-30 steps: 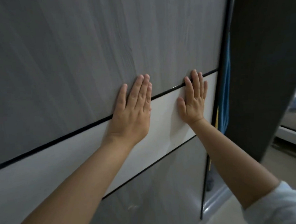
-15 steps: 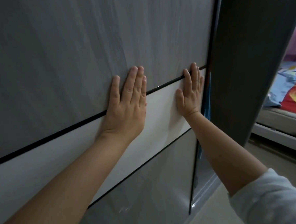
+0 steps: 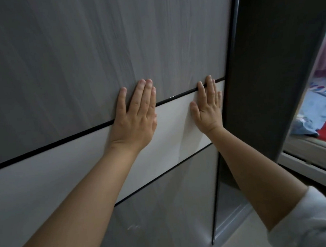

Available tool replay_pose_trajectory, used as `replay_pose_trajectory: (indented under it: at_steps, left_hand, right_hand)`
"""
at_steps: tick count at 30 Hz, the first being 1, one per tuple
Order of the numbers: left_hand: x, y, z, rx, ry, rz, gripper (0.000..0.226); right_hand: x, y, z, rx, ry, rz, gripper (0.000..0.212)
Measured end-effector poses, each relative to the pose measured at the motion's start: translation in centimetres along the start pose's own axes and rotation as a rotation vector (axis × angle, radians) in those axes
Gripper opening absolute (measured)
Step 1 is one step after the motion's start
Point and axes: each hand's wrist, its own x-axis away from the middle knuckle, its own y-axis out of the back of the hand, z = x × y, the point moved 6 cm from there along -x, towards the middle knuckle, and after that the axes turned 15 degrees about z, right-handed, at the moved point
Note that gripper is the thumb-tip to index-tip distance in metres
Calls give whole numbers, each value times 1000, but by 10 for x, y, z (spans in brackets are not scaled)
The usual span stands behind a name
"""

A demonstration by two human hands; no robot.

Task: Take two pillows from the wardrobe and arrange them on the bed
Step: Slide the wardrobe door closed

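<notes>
A grey wood-grain sliding wardrobe door (image 3: 79,61) with a white band across its middle fills most of the view. My left hand (image 3: 135,115) lies flat on the door, palm against it, fingers together and pointing up. My right hand (image 3: 207,107) is pressed flat on the white band close to the door's right edge. That edge sits against the dark side panel (image 3: 265,70) of the wardrobe, so no gap shows. At the far right is the bed (image 3: 316,119) with blue and red bedding. No pillow is clearly in view.
The door's floor track (image 3: 231,218) runs along the bottom right beside pale flooring. The bed's wooden frame (image 3: 311,153) stands just beyond the dark panel, at the right.
The door has slid to the right under both hands, closing the gap where blue cloth showed inside the wardrobe. More of the bed has come into view on the right.
</notes>
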Motion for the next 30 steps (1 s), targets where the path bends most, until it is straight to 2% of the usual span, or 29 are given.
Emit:
replay_pose_trajectory:
  at_steps: [5, 13, 24, 30]
  left_hand:
    - [-47, -4, -49, -9, -1, 4, 52]
    - [-121, -13, -135, -31, -7, -4, 54]
    - [-232, -16, -250, -6, -6, 50, 55]
    - [-289, -21, -304, -7, 18, 67, 55]
  right_hand:
    - [-18, 16, -64, -19, -12, 20, 62]
    - [-50, 45, -163, -2, -63, -26, 59]
    - [-97, 96, -309, 78, -160, 37, 62]
    - [-131, 126, -385, 178, -88, 82, 66]
